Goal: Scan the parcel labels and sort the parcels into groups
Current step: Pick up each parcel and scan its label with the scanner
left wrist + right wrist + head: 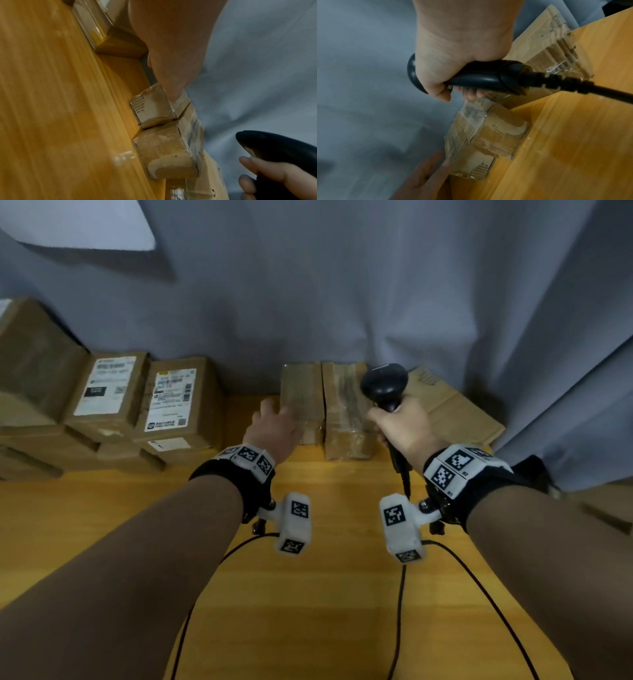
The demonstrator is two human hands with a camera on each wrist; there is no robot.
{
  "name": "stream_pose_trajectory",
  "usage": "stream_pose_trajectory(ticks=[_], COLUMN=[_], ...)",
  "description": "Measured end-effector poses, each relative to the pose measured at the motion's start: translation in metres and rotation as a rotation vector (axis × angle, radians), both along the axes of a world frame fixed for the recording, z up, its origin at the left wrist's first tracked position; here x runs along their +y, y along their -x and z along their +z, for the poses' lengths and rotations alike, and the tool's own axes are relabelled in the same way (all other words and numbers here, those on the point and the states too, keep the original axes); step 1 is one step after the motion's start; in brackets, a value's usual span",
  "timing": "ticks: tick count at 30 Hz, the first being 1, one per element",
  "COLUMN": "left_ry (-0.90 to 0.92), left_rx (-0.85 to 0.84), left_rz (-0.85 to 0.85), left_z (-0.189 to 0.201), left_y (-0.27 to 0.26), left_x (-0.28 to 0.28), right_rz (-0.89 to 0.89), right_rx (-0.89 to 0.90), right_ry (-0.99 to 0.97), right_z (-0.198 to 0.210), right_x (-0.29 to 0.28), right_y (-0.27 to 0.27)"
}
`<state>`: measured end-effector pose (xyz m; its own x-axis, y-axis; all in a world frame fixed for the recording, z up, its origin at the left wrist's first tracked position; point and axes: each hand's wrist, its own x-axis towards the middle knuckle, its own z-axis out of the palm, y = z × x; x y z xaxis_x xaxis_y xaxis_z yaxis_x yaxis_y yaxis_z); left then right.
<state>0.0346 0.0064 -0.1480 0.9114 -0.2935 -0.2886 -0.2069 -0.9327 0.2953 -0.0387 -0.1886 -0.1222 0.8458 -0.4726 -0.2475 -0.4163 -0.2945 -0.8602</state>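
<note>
Left hand [275, 424] fingers spread on narrow taped brown cardboard parcel [301, 402], likely to turn it labelwards; right hand [406, 426] fingers clamped around black handheld scanner [385, 386] alongside, ready.

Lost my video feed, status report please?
Right hand grips scanner. Left hand rests on left taped parcel, open. No label showing on it. Nothing in the way.

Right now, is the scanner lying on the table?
No, the right hand grips the black scanner by its handle, holding it up above the taped parcels.
</note>
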Motion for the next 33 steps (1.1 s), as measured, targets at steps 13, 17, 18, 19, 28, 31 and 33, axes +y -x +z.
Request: stream_pose_trajectory(ticks=[13, 17, 18, 19, 28, 31, 33], left_ry=[-0.084, 0.048, 0.100, 0.157, 0.749, 1.044, 1.182], left_rx=[0.108, 0.141, 0.150, 0.159, 0.333, 0.451, 0.532], left_rz=[0.215, 0.325, 0.362, 0.401, 0.612, 0.632, 0.610], left_z=[-0.024, -0.025, -0.025, -0.025, 0.015, 0.039, 0.053], left_y=[-0.043, -0.041, -0.038, -0.033, 0.022, 0.047, 0.061], left_x=[-0.024, -0.005, 0.000, 0.006, 0.063, 0.069, 0.070], right_rz=[-0.094, -0.078, -0.070, -0.060, -0.019, 0.007, 0.020], right_rx=[0.029, 0.046, 0.045, 0.045, -0.002, -0.117, -0.172], right_ry=[-0.033, -0.024, -0.027, -0.030, -0.223, -0.416, -0.513], right_z=[-0.033, -0.037, -0.037, -0.037, -0.009, 0.018, 0.035], right_x=[-0.005, 0.000, 0.002, 0.004, 0.018, 0.033, 0.041], right_y=[-0.014, -0.014, -0.013, -0.011, 0.015, 0.025, 0.034])
